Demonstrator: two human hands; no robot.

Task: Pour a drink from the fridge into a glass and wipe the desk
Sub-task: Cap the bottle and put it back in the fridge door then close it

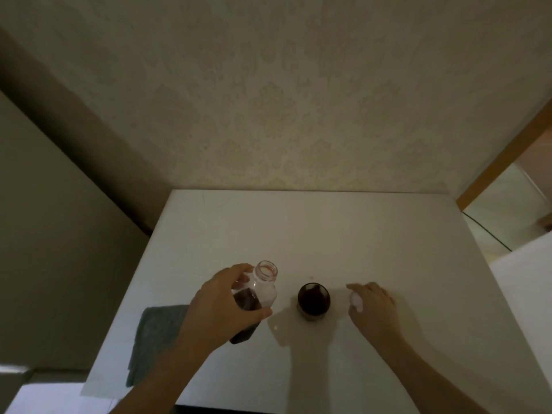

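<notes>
One view only, head camera, so we are reading everything from there. We are seeing the left hand (222, 306) wrapping its fingers and thumb round the bottle (255, 297), mid-body, holding it uncapped and tilted slightly with the neck pointing up and away. Dark drink is sitting low in the bottle, roughly the bottom part only. We are seeing the glass (313, 300) standing upright on the desk (328, 234), just right of the bottle, apart from it, already holding dark liquid. The right hand (372, 303) is resting on the desk right of the glass, fingers curling round a small pale thing, most likely the cap (356, 303); we are calling that a guess, since it is blurred. A grey cloth (155, 336) is lying at the desk's left edge, partly under the left forearm.

We are judging the pour as done, with capping and wiping left. Handling: the bottle is looking like thin clear plastic, light now it is mostly drained, so it is likely flexing under a hard squeeze; the mid-body grip is suiting it. The glass is fragile and full enough to slop, so we are taking it low on the wall if moving it. The cloth is soft and limp, so we are bunching it from the top.
</notes>
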